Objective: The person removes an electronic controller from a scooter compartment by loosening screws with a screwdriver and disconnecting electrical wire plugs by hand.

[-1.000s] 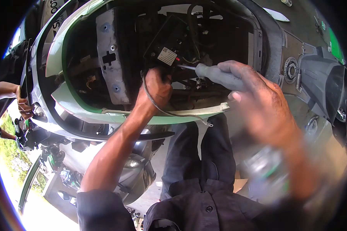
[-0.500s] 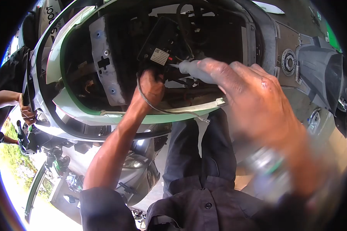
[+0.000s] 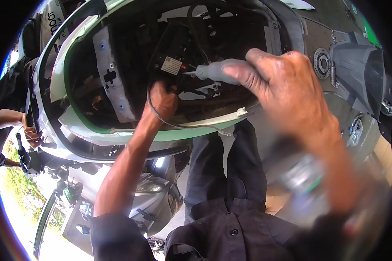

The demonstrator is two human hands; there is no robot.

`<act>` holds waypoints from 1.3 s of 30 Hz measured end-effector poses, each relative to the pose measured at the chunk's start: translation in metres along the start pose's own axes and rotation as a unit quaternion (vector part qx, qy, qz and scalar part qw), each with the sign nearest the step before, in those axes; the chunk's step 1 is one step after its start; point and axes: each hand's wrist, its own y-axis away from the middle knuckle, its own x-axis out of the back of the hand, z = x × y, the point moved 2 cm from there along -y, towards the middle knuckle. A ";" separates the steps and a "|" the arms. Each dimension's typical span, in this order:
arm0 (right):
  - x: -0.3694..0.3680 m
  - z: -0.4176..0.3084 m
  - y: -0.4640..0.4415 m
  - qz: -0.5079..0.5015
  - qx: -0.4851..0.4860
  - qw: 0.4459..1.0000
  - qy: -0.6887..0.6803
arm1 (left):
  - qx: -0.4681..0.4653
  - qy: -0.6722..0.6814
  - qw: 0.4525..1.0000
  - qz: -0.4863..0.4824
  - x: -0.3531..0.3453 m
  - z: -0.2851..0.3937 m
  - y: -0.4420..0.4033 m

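Observation:
My right hand point(image 3: 287, 82) is closed around the grey handle of a screwdriver point(image 3: 220, 71). Its shaft points left, with the tip at the side of a black box point(image 3: 172, 45) that carries a white label and a small red mark. At the near end of that box, my left hand point(image 3: 163, 98) is closed on it, with the fingertips hidden underneath. A thin cable point(image 3: 161, 117) loops over my left wrist and ends in a metal ring terminal near the pale green body panel point(image 3: 183, 132). Both hands work over the open body of a scooter.
A metal bracket point(image 3: 111, 74) crosses the dark bay to the left. A brake disc point(image 3: 322, 63) lies at the right beside a grey plastic part point(image 3: 357, 71). Another scooter point(image 3: 154, 187) stands below. Another person's hand point(image 3: 30, 130) is at the left edge.
My right hand has turned and risen slightly with the screwdriver, whose handle now lies more level. The box and my left hand appear slightly further left as the view shifts.

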 end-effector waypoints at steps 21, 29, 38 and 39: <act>-0.010 0.003 0.001 0.060 0.056 0.996 -0.035 | 0.014 -0.010 0.999 -0.037 -0.002 0.000 0.000; -0.024 0.006 0.004 0.083 0.075 0.993 -0.041 | -0.033 -0.082 0.996 0.005 0.002 0.020 0.011; -0.033 0.008 0.013 0.134 0.163 0.977 -0.027 | -0.004 -0.117 0.993 -0.018 0.005 0.020 0.008; -0.033 0.008 0.010 0.113 0.149 0.982 -0.028 | -0.009 -0.114 0.993 -0.012 0.004 0.018 0.008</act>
